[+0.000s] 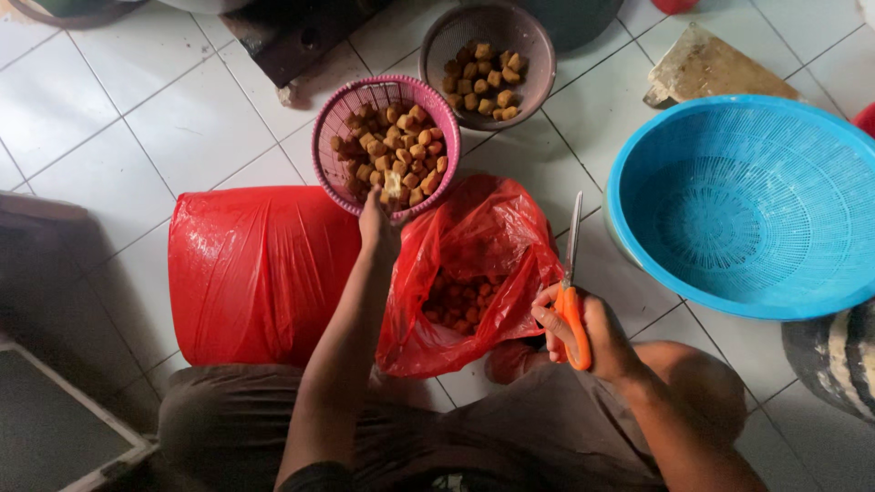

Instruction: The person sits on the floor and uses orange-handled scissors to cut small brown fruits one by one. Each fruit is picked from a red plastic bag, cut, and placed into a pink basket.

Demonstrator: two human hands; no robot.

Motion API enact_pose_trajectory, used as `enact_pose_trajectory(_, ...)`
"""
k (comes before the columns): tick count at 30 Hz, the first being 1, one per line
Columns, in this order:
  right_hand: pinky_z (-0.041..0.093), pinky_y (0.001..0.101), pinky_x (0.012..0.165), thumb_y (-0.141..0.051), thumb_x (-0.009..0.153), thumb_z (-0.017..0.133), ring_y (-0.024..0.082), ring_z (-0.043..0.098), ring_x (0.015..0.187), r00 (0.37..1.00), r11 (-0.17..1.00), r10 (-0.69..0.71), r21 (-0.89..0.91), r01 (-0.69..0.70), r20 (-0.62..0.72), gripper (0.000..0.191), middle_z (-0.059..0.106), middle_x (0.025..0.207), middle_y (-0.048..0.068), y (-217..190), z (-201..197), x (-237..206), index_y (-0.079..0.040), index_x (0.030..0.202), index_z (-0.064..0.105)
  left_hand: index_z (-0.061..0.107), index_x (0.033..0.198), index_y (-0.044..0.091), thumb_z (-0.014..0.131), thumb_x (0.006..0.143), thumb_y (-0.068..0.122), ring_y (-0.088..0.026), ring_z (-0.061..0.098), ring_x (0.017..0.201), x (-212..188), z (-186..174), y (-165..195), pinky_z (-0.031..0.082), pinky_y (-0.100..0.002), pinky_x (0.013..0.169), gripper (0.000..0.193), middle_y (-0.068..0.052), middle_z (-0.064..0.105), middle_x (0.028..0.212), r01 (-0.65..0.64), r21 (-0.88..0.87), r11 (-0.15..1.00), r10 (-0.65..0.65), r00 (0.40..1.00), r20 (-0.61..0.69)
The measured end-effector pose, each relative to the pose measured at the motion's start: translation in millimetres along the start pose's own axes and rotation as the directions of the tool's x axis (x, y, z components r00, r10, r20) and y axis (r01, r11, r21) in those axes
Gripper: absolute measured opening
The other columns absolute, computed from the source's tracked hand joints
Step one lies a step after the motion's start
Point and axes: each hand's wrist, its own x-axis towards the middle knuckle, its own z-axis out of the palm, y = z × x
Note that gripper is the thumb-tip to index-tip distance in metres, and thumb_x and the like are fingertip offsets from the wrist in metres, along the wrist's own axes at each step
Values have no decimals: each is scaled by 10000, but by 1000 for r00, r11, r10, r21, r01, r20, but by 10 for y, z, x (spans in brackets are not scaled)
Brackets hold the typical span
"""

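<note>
A blue basket (747, 205) is lying empty on the tiled floor (137, 109), right of a red bag (474, 273) holding fried cubes. The left hand (376, 226) is reaching into the pink basket (383, 146), seemingly releasing a cube, though the fingers are hard to make out. The right hand (592, 333) is gripping orange scissors (571, 292), blades pointing up.

Red plastic bags (264, 273): glossy, crinkled film. Pink basket (333, 137) and blue colander (743, 205): perforated plastic. Scissors (571, 292): metal blades, orange plastic handles. Floor (109, 100): glazed white tile.
</note>
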Motion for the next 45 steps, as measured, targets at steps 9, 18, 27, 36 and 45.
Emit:
enact_pose_trajectory(9, 469, 273, 433, -160, 960, 647, 124, 536, 447, 999, 999, -38, 27, 37, 26, 180, 580, 567, 56, 65, -43, -27, -2, 1038, 609, 673, 1104, -31, 544, 1131, 188, -163, 596, 953, -579, -268, -759, 504, -311, 886, 255, -56, 688, 1042, -246, 351, 903, -19, 795, 606)
enact_pose_trajectory(18, 471, 276, 433, -154, 966, 643, 124, 541, 445, 998, 997, -46, 57, 44, 37, 194, 579, 571, 66, 110, -51, -22, 5, 1067, 596, 355, 1476, -39, 668, 899, 306, -472, 515, 1259, -1262, -1001, -1781, 501, -495, 986, 741, -328, 381, 1497, -572, 815, -93, -312, 794, 522)
enact_pose_trajectory(27, 483, 273, 438, -138, 964, 642, 124, 545, 445, 997, 997, -62, 58, 59, 43, 191, 570, 564, 57, 142, -74, -8, 2, 1078, 583, 343, 1500, -110, 594, 945, 179, -456, 464, 1386, -1380, -894, -1898, 451, -449, 1155, 674, -349, 387, 1524, -788, 450, -420, -323, 593, 738)
enact_pose_trajectory(36, 477, 276, 432, -137, 958, 640, 126, 544, 444, 998, 998, -33, 61, 30, 48, 201, 577, 566, 57, 125, -64, -4, 7, 1084, 579, 566, 1353, 65, 466, 1003, 357, -417, 589, 1193, -1395, -1006, -1882, 471, -493, 982, 467, -241, 630, 1287, -284, 956, 75, -436, 853, 288)
enact_pose_trajectory(45, 490, 288, 454, -191, 906, 690, 129, 564, 498, 976, 993, 11, 115, -37, 216, 332, 586, 682, 28, 252, -123, -14, 24, 1122, 560, 674, 1188, -7, 717, 939, 375, -239, 677, 816, -1095, -463, -1211, 540, -363, 677, 458, -133, 733, 969, -425, 875, 233, -352, 802, 483)
